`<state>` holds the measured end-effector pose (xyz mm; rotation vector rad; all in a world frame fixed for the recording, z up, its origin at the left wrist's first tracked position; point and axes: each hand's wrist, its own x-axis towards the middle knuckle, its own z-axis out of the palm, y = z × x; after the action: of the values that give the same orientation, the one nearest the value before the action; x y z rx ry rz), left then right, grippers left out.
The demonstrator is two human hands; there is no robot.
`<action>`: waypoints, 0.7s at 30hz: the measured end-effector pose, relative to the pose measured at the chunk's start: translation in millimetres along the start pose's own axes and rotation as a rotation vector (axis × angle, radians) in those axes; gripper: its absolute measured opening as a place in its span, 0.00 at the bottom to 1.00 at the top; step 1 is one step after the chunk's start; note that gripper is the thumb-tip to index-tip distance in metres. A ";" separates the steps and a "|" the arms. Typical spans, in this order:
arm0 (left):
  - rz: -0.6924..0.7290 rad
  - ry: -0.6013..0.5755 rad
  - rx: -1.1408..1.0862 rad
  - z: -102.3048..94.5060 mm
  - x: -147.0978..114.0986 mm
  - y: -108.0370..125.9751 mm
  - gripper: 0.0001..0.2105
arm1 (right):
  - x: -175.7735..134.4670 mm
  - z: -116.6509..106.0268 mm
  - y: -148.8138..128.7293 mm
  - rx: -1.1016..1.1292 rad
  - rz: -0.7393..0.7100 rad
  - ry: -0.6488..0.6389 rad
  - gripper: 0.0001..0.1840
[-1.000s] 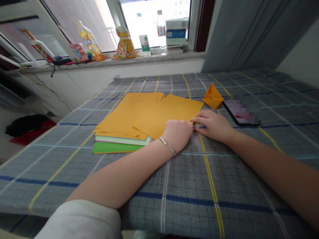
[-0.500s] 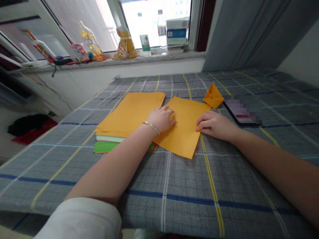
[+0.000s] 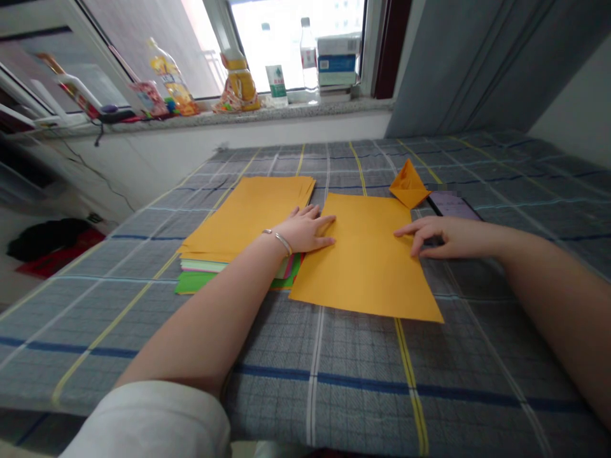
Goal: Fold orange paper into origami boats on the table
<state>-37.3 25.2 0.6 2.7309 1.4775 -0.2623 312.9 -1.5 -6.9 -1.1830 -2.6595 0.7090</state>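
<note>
A single orange sheet of paper (image 3: 365, 267) lies on the plaid cloth in front of me, a faint crease running across it. My left hand (image 3: 305, 230) is open, its fingers spread and touching the sheet's left edge, the palm by the stack of paper (image 3: 248, 210). That stack has orange sheets on top, with green and pale ones showing underneath. Over the sheet's right edge rests my right hand (image 3: 436, 235), open, with the index finger stretched onto the paper. Just beyond the sheet stands a folded orange paper piece (image 3: 409, 186).
A phone (image 3: 453, 205) lies behind my right hand, partly hidden. The plaid cloth (image 3: 267, 407) covers the whole surface. On the windowsill (image 3: 296, 109) stand a clear bottle (image 3: 309, 57), a yellow jug (image 3: 240, 83), boxes (image 3: 338, 67) and other items.
The orange sheet has turned to lie straighter before me and its lower right corner has shifted right. My right hand has moved right, its fingers opening; my left hand's fingers have spread.
</note>
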 end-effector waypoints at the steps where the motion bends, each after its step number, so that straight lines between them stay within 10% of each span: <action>1: -0.037 0.012 -0.004 1.9 0.8 2.0 0.31 | -0.6 -0.9 0.5 -0.005 0.015 0.025 0.15; 8: -0.189 0.181 -0.158 2.0 8.9 5.7 0.27 | 14.9 17.5 5.6 -0.177 0.425 0.309 0.31; 21: -0.120 -0.053 -0.341 -18.2 1.2 -9.3 0.28 | 19.6 24.1 -9.3 -0.144 0.471 0.315 0.24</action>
<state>-42.0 33.2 18.9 2.3579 1.5141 -0.0747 285.8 -1.2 -24.7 -1.8207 -2.2206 0.3466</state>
